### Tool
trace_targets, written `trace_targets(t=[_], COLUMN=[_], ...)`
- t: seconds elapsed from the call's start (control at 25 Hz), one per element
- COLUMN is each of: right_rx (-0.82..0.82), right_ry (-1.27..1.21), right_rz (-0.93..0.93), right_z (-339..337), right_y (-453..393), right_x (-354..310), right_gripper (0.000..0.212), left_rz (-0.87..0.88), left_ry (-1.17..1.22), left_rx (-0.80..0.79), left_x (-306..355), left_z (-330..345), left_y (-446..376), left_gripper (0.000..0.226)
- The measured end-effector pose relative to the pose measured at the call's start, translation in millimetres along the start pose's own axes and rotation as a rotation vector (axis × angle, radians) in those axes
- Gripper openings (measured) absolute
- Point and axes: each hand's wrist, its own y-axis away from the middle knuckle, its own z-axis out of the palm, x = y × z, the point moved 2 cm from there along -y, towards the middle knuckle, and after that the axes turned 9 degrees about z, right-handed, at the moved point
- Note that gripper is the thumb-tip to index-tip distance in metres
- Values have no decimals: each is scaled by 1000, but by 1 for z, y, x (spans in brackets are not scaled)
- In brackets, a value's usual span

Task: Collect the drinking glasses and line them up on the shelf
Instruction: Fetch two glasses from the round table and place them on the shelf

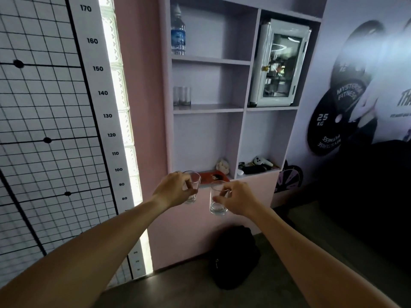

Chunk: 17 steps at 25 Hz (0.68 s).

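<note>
both bare arms reach forward, left hand (175,190) and right hand (239,197) each curled closed around a glass.

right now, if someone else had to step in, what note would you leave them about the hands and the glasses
Left hand: holds one empty glass in the air, in front of the bottom shelf.
Right hand: holds a second empty glass, a little lower.
Done: two glasses on the middle shelf, side by side at its left end.
Left: set both held glasses onto the middle shelf, continuing that row to the right, where it is free. A water bottle stands on the shelf above; I see no other loose glasses.
</note>
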Motion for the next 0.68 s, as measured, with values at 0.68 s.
trace_targets(t=[0.68], right_rx=[-23], right_ry=[-2], right_rz=[-414], right_z=[-87], right_y=[-273], right_x=[-34], right_gripper=[21], left_rz=[-154], left_ry=[-204], left_rx=[253], left_x=[-39], left_z=[-48], left_y=[-233], left_gripper=[18])
